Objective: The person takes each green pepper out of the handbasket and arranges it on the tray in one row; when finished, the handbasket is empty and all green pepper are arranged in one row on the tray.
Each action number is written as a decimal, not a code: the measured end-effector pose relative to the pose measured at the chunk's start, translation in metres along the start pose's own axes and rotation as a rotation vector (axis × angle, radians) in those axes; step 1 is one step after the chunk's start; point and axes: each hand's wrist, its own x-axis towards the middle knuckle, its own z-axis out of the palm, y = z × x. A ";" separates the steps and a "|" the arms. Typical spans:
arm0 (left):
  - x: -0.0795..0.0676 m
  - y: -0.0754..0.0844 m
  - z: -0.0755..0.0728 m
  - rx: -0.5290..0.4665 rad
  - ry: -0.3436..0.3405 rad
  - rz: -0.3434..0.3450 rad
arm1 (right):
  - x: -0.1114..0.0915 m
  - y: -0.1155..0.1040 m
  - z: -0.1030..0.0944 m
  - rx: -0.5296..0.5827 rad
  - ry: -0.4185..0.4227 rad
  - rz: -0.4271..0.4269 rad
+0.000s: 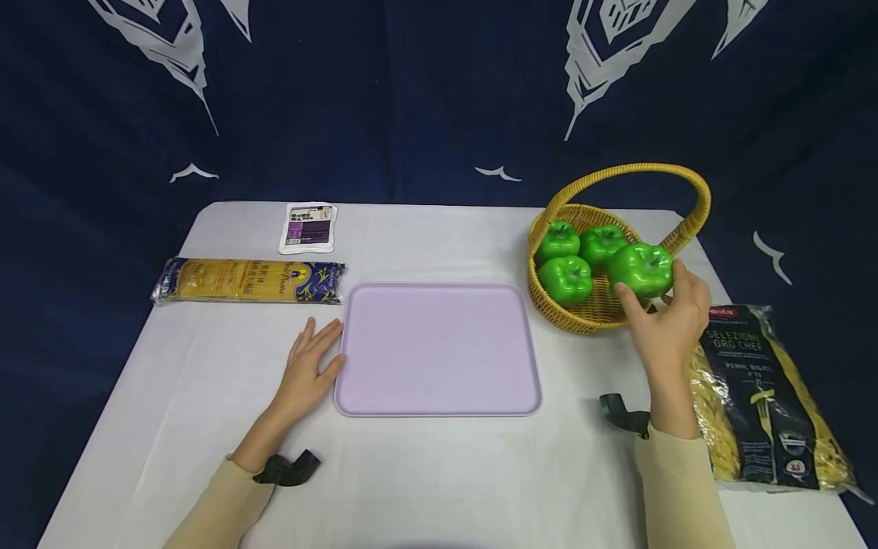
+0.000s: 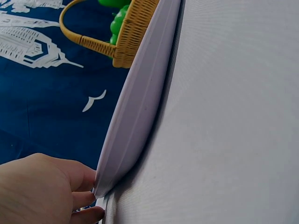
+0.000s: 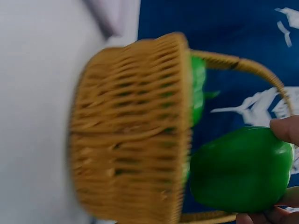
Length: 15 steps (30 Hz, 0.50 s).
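Green bell pepper (image 1: pixel 641 270), pinched by the right hand (image 1: pixel 668 324) above the wicker basket (image 1: pixel 576 323): probably light, firm, slick; best gripped around its sides. Left hand (image 1: pixel 309 375), fingers extended, touches the lilac tray (image 1: pixel 439 351) to its right.

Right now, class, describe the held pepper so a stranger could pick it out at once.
On the white table, find the wicker basket right of the lilac tray. At the basket's right side, the right hand grips a glossy green pepper. Three similar peppers sit inside the basket; only this one is held.
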 end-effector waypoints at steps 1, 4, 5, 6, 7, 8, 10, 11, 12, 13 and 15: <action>0.000 0.000 0.000 0.000 0.004 0.002 | -0.001 -0.004 -0.002 0.004 0.010 -0.010; -0.001 0.000 0.000 -0.001 0.008 0.004 | -0.006 -0.017 -0.008 0.032 0.023 -0.053; -0.001 0.000 0.000 -0.001 0.007 0.004 | -0.008 -0.021 -0.010 0.044 0.020 -0.067; -0.001 0.000 0.000 -0.003 0.005 0.004 | -0.010 -0.025 -0.011 0.056 0.015 -0.080; -0.001 0.000 0.000 -0.002 0.002 0.003 | -0.012 -0.029 -0.013 0.071 0.008 -0.095; -0.001 0.000 0.000 -0.003 0.000 0.001 | -0.014 -0.033 -0.013 0.089 -0.003 -0.112; 0.000 0.000 -0.001 -0.003 -0.003 0.000 | -0.019 -0.039 -0.013 0.128 -0.028 -0.149; 0.000 0.000 -0.001 -0.004 -0.004 0.000 | -0.021 -0.042 -0.011 0.154 -0.044 -0.170; 0.000 -0.001 -0.001 -0.003 -0.003 0.000 | -0.023 -0.044 -0.010 0.181 -0.063 -0.190; 0.001 -0.001 -0.001 -0.002 -0.001 0.000 | -0.026 -0.047 -0.007 0.207 -0.084 -0.210; 0.001 -0.002 -0.001 0.000 0.003 0.003 | -0.029 -0.051 0.000 0.252 -0.134 -0.240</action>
